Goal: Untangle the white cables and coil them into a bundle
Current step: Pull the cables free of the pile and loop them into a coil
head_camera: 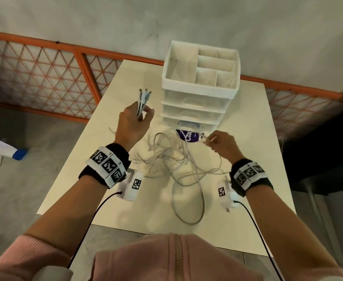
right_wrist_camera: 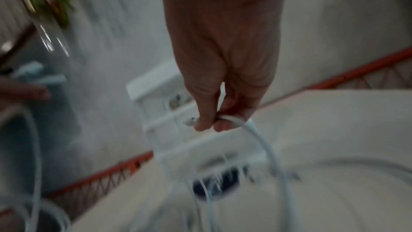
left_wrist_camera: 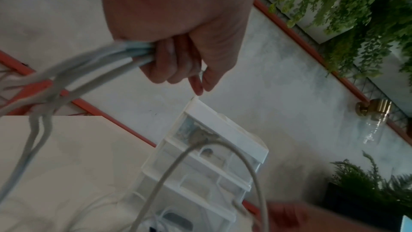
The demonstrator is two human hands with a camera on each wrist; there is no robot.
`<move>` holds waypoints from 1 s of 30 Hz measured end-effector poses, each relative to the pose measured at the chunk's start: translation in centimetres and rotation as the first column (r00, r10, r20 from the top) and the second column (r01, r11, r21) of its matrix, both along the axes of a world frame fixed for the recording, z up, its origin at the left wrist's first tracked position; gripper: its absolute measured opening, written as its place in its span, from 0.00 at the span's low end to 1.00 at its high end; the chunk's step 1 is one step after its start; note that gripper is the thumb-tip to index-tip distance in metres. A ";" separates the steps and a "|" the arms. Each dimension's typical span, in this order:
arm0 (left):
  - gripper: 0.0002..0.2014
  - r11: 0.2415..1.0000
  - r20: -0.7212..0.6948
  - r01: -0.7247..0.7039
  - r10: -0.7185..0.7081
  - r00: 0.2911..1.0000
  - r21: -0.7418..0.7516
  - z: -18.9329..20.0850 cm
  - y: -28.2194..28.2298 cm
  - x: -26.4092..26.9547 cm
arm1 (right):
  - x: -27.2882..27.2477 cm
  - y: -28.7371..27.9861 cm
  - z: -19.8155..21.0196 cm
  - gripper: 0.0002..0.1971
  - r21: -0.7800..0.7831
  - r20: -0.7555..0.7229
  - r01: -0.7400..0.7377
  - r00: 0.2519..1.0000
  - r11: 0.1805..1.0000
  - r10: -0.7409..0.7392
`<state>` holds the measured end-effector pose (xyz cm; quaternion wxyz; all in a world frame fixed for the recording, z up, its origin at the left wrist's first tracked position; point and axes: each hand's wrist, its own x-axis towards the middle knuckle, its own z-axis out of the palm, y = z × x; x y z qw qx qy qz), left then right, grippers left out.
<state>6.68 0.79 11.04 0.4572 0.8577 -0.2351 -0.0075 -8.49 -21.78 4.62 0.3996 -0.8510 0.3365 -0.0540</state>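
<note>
A tangle of white cables (head_camera: pixel 174 159) lies in the middle of the cream table (head_camera: pixel 247 138), with one long loop (head_camera: pixel 189 203) reaching toward the near edge. My left hand (head_camera: pixel 134 122) is raised and grips several cable ends (head_camera: pixel 143 98), their plugs sticking up above the fist; the left wrist view shows the strands (left_wrist_camera: pixel 125 54) leaving my curled fingers (left_wrist_camera: pixel 174 63). My right hand (head_camera: pixel 221 142) pinches one cable end (head_camera: pixel 206 140) to the right of the tangle; the right wrist view shows the plug (right_wrist_camera: pixel 190 121) between thumb and fingertips (right_wrist_camera: pixel 205 121).
A white drawer unit (head_camera: pixel 199 94) with an open divided top tray stands at the back of the table. A round tub with a purple label (head_camera: pixel 189 134) sits against its base, under the cables. An orange mesh fence (head_camera: pixel 45 74) runs behind. Plants (left_wrist_camera: pixel 356 6) hang on the wall.
</note>
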 end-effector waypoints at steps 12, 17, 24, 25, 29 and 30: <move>0.12 0.814 -0.400 0.352 -0.545 0.737 -0.461 2.3 -4.6 -5.2 | 2.7 5.4 11.1 0.06 0.391 0.383 -0.185 0.923 0.902 0.023; 0.10 0.800 -0.415 0.365 -0.570 0.709 -0.476 2.6 -4.6 -6.1 | 2.2 6.3 11.1 0.01 0.417 0.425 -0.166 0.905 0.894 -0.030; 0.13 0.807 -0.353 0.379 -0.552 0.755 -0.452 3.3 -4.5 -6.9 | 2.4 6.7 10.1 0.18 0.508 0.399 -0.188 0.916 0.841 -0.037; 0.12 0.819 -0.325 0.365 -0.526 0.786 -0.443 3.5 -4.5 -6.7 | 2.2 6.9 9.7 0.25 0.555 0.373 -0.222 0.928 0.802 -0.001; 0.14 0.802 -0.199 0.264 -0.424 0.884 -0.535 4.0 -4.2 -4.8 | 0.6 7.1 7.7 0.36 0.643 0.213 -0.354 0.934 0.679 0.286; 0.14 0.765 -0.212 0.220 -0.421 0.882 -0.605 4.1 -4.0 -4.3 | 0.0 6.8 7.2 0.37 0.600 0.170 -0.386 0.918 0.701 0.359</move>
